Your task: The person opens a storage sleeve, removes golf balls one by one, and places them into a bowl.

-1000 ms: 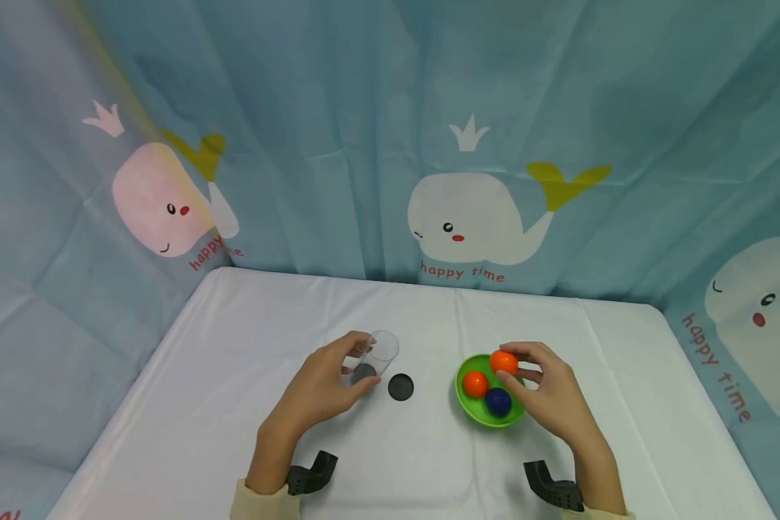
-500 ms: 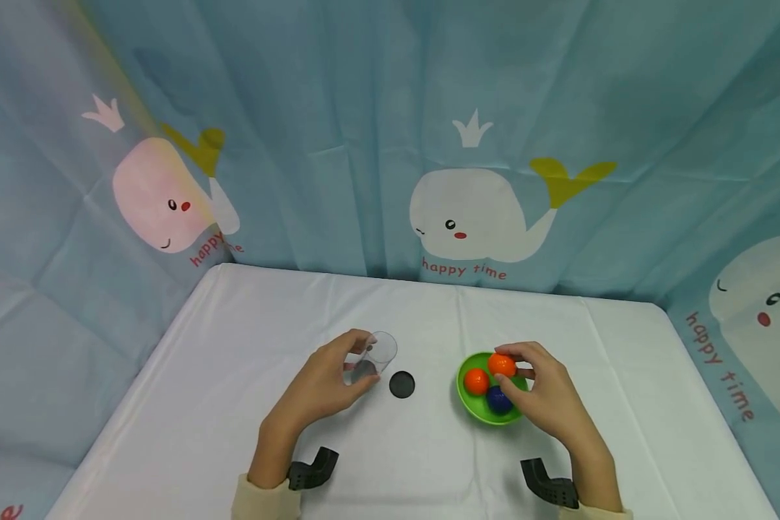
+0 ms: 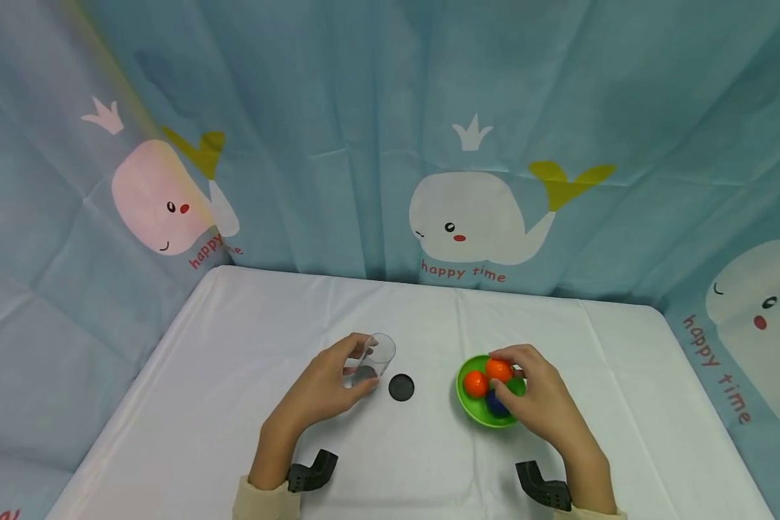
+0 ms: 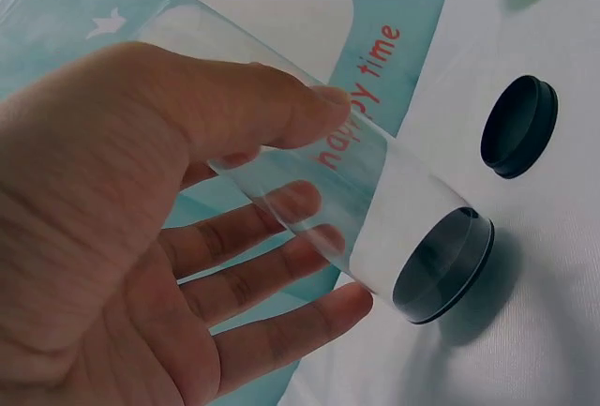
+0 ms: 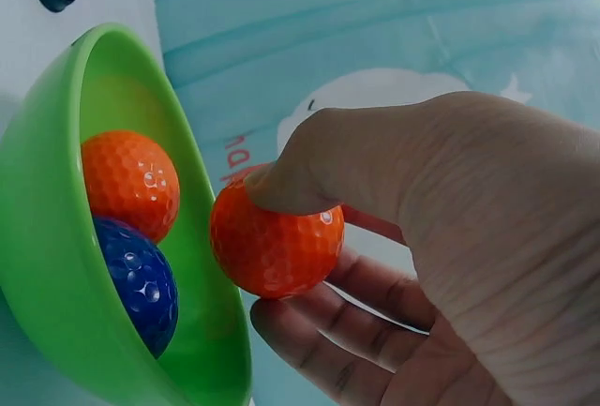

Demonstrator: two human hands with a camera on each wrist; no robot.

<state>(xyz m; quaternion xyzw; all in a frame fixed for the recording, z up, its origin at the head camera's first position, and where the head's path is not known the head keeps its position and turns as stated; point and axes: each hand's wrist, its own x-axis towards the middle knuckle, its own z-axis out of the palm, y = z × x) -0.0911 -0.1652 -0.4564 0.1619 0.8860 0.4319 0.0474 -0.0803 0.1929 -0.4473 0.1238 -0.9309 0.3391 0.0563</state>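
My left hand (image 3: 321, 383) grips a clear cylindrical tube (image 4: 375, 190) between thumb and fingers. A dark cap (image 4: 445, 265) closes the tube's bottom, and its top has no cap on. On the tablecloth just right of the tube lies a loose black cap (image 3: 401, 387). With thumb and fingertips, my right hand (image 3: 539, 390) pinches an orange golf ball (image 5: 277, 242) at the rim of a green bowl (image 5: 37, 237). Inside that bowl sit a second orange golf ball (image 5: 131, 184) and a dark blue golf ball (image 5: 137, 284), touching each other.
A white cloth (image 3: 234, 318) covers the table. Behind it hangs a blue curtain (image 3: 312, 144) with whale prints. Black brackets, one (image 3: 312, 471) on each wrist, stick out over the cloth.
My right hand has shifted slightly left and down with the orange golf ball, nearer the other balls. The left hand and tube have hardly moved.
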